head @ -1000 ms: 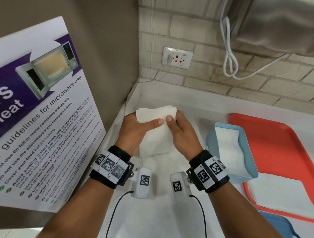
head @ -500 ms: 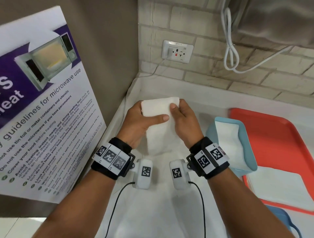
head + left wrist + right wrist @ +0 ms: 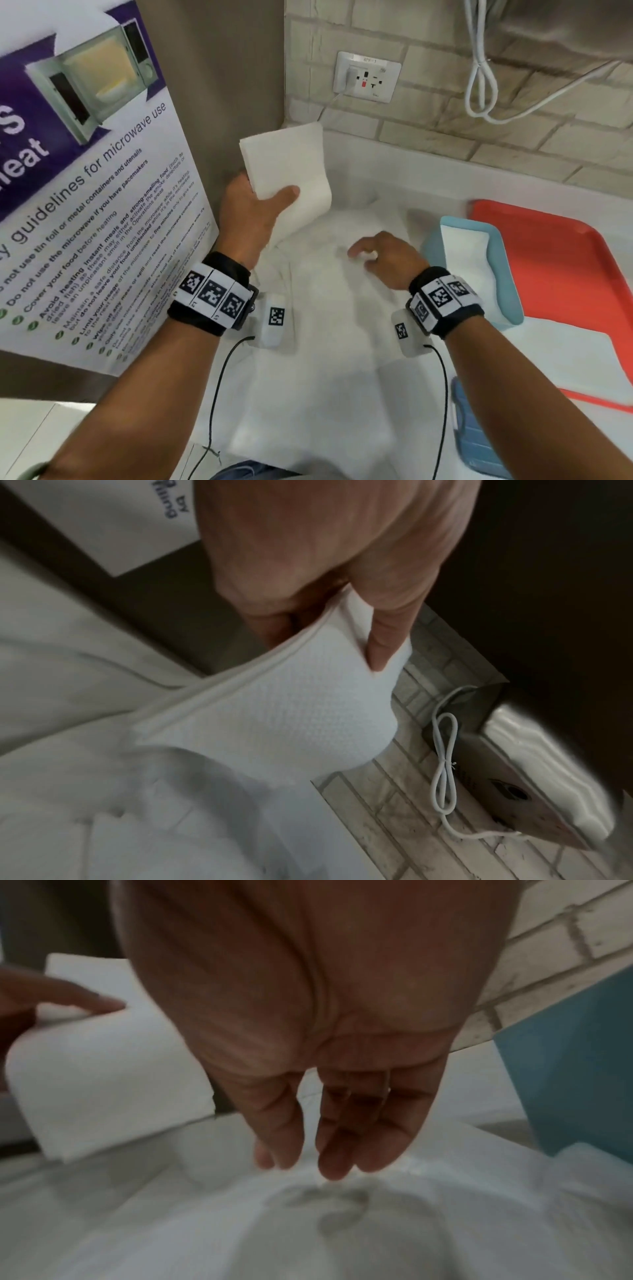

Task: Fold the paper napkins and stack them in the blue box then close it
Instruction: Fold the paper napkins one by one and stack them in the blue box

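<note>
My left hand (image 3: 255, 209) pinches a white paper napkin (image 3: 287, 168) between thumb and fingers, holding it up at the counter's back left corner; its lower end curls down toward the counter. The left wrist view shows the thumb (image 3: 383, 647) pressed on the napkin (image 3: 274, 712). My right hand (image 3: 380, 253) hovers low over the white cloth (image 3: 325, 359), fingers (image 3: 339, 1150) straight and relaxed, holding nothing. The light blue box (image 3: 513, 301) stands open to the right with folded napkins (image 3: 469, 263) inside. The napkin (image 3: 103, 1074) and box wall (image 3: 575, 1069) show in the right wrist view.
A red tray (image 3: 561, 267) lies behind and right of the box, with a white napkin sheet (image 3: 561, 359) on its near end. A blue lid (image 3: 479, 442) lies at the lower right. A microwave poster (image 3: 85, 192) stands on the left. A brick wall with socket (image 3: 366, 77) and white cable (image 3: 479, 89) lies behind.
My right hand has let go of the napkin and dropped toward the cloth near the box. The left hand alone now holds the napkin, lifted higher and to the left.
</note>
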`<state>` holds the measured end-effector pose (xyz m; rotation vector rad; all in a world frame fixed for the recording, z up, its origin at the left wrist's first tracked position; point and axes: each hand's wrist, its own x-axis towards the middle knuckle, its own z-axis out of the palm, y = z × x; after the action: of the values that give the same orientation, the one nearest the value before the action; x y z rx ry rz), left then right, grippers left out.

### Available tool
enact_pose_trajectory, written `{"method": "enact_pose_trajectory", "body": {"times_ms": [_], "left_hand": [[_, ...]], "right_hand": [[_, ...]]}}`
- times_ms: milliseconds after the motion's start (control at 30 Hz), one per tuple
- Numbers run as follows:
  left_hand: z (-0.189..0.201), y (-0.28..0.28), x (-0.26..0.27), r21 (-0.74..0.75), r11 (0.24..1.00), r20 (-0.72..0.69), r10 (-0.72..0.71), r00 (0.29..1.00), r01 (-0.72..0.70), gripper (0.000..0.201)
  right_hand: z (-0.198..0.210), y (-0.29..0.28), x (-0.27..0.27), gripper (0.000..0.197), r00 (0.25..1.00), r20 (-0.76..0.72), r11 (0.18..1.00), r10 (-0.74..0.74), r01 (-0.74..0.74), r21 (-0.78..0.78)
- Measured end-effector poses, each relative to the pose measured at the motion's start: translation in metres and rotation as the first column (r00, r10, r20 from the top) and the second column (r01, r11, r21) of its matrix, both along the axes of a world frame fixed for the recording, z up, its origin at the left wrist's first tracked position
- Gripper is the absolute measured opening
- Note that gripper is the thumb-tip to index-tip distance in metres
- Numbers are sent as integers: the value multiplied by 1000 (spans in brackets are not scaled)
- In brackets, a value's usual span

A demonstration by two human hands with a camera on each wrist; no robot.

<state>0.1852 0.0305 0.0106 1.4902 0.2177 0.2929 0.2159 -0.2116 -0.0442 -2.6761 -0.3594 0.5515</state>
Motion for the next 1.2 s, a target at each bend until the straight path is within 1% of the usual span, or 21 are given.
{"method": "enact_pose_trajectory", "body": {"times_ms": [67,200,267,300,400,467,533,600,700,800,833,867,900,933,967,1000,1033,1067,1100,1167,1200], "left_hand": [[-3,0,-2,-47,999,-2,-9,1000,8,37],[-11,2,-3,-132,991,2,-35,999,35,35],[-13,3,-3,-172,984,3,-42,999,42,34],[-14,2,-3,-179,983,4,-47,999,47,33],[-15,2,-3,-150,987,8,-57,998,58,34],[-17,2,-3,-131,990,2,-51,999,51,33],[-18,3,-2,-125,991,-1,-38,999,37,33],[-21,4,-1,-131,991,-10,-26,1000,25,31],[-26,5,2,-152,988,-30,-8,1000,3,28],[-30,7,4,-187,982,-56,-28,998,17,27],[-30,6,4,-202,979,-57,-43,997,30,29],[-31,5,4,-221,974,-55,-58,997,45,32],[-31,3,4,-242,968,-51,-76,996,61,35],[-31,1,3,-268,960,-43,-100,994,85,39],[-31,-1,3,-291,950,-31,-126,992,112,45],[-31,-4,1,-304,943,-19,-151,988,138,54],[-31,-8,0,-306,939,-15,-168,986,156,64],[-30,-11,-1,-307,937,-14,-182,983,169,70],[-30,-15,-1,-310,933,-10,-197,980,184,72],[-30,-21,-3,-325,919,-8,-241,970,226,66],[-30,-23,-4,-331,911,-10,-266,964,248,62]], "right_hand": [[-5,1,-5,39,991,-95,990,97,-107,-96],[-3,7,-11,44,966,-171,957,194,-225,-185],[-2,11,-12,46,956,-159,930,248,-281,-237],[-3,13,-13,43,954,-143,919,265,-294,-261],[-6,15,-11,30,950,-93,893,299,-313,-324],[-5,13,-10,23,950,-59,893,305,-307,-328],[1,11,-9,18,949,-15,904,315,-304,-301],[13,7,-8,16,949,31,925,314,-299,-235],[34,-1,-8,18,962,108,967,253,-250,-38],[55,-4,-9,20,964,220,964,148,-190,187],[62,-3,-10,20,972,215,939,90,-155,306],[69,-2,-12,20,984,176,893,34,-109,436],[76,0,-16,21,995,105,816,-3,-58,575],[81,2,-18,20,1000,21,710,-21,0,705],[83,5,-19,17,998,-64,584,-30,69,809],[83,9,-21,14,988,-146,466,-39,148,873],[82,12,-21,15,975,-214,379,-58,220,899],[79,16,-21,18,961,-262,337,-82,275,900],[76,20,-22,19,950,-291,333,-109,311,890],[69,26,-22,9,929,-321,350,-182,367,862],[66,28,-22,5,915,-340,335,-217,397,854]]}}
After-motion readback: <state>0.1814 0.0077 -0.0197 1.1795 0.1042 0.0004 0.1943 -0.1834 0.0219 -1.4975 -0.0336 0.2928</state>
